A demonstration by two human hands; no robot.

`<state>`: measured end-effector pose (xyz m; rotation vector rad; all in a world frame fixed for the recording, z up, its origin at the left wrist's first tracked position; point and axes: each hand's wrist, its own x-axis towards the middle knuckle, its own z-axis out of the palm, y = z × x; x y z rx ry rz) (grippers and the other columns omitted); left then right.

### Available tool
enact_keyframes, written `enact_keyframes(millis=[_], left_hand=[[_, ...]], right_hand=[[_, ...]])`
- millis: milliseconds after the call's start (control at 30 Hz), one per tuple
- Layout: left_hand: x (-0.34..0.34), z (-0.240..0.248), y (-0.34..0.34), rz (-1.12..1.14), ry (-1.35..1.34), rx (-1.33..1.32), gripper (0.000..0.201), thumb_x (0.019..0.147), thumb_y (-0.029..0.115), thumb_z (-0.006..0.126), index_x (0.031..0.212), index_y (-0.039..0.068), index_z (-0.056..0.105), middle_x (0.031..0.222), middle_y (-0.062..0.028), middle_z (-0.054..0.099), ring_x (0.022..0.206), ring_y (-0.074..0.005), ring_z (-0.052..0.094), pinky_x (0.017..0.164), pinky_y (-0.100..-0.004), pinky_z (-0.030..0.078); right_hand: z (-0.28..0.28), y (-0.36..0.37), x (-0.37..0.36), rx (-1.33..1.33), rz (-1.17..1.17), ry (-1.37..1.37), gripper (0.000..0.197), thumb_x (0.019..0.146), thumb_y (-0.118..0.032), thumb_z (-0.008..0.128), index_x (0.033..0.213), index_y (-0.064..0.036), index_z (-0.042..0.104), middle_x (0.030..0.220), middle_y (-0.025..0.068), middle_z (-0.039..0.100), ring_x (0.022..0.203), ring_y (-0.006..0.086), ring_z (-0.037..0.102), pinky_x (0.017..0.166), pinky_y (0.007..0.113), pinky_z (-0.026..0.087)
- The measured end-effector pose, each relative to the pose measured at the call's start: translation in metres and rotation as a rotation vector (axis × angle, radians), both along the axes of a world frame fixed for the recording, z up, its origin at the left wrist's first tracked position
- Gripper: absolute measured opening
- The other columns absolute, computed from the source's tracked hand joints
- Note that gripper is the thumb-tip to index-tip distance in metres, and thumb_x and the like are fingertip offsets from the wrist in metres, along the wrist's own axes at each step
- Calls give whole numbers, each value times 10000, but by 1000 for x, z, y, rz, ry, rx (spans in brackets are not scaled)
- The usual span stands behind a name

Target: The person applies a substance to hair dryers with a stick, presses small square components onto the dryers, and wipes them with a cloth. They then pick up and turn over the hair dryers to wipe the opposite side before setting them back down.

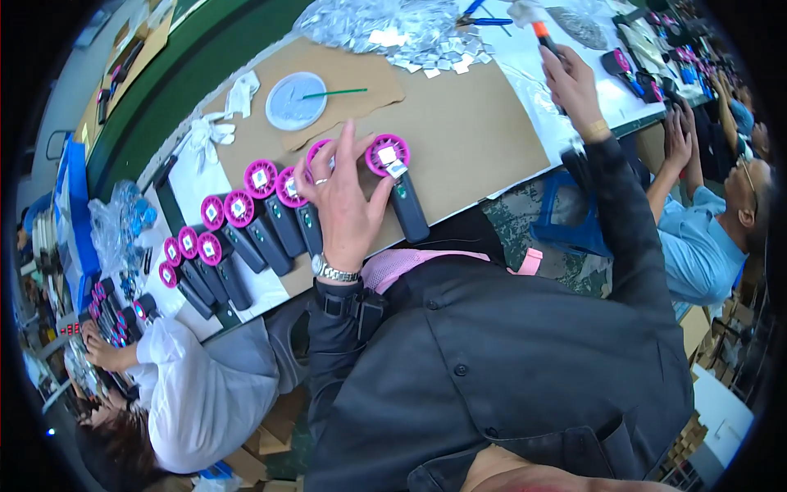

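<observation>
My left hand (pixel 348 193) is spread over a row of small handheld fans, its fingers apart and its fingertips near the magenta fan heads. Partly behind it is one fan head (pixel 316 156). Just right of it lies another handheld fan (pixel 411 211) with a dark grey handle, a magenta round head and a white square at its centre. A small pale square piece (pixel 397 168) sits at the lower edge of that head. Up at the right, my right hand (pixel 572 86) is closed round the black and orange handle of a mallet (pixel 540 31) with a whitish head.
More fans (pixel 259 179) line the table's left side. A round white lid (pixel 287 111) with a green stick lies on cardboard (pixel 467 123). Behind are a heap of small silvery squares (pixel 385 37) and blue-handled pliers (pixel 484 20). Co-workers sit on both sides.
</observation>
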<state>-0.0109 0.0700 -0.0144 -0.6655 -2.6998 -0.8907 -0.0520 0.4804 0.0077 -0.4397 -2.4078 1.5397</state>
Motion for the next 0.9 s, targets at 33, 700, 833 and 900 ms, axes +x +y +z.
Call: enact_keyframes(millis=[33, 700, 833, 900], left_hand=[[-2, -1, 1, -39, 4, 35, 1022, 807, 203, 897, 1661, 67, 352, 1388, -16, 716, 1388, -294, 502, 1240, -594, 148], [-9, -8, 17, -102, 45, 157, 1061, 811, 155, 890, 1674, 57, 279, 1378, 0, 726, 1364, -285, 538, 1223, -563, 170], [-8, -8, 17, -105, 46, 153, 1075, 814, 162, 888, 1681, 58, 260, 1385, 0, 723, 1364, -287, 537, 1219, -565, 170], [-9, -9, 16, -105, 44, 153, 1078, 815, 165, 886, 1682, 58, 256, 1386, -1, 722, 1365, -287, 537, 1218, -565, 170]], right_hand=[[18, -9, 19, -40, 111, -57, 364, 1090, -236, 648, 1353, 17, 647, 817, -26, 608, 610, 47, 513, 528, 217, 413], [56, -95, 99, 627, 785, 142, 537, 937, 38, 748, 1458, -78, 684, 852, 150, 694, 656, 257, 620, 634, 379, 501], [58, -97, 95, 647, 790, 144, 535, 933, 31, 754, 1452, -83, 690, 834, 147, 680, 651, 266, 618, 628, 376, 497], [61, -97, 95, 614, 787, 165, 532, 935, 29, 753, 1451, -84, 691, 825, 143, 672, 648, 267, 613, 625, 375, 492]])
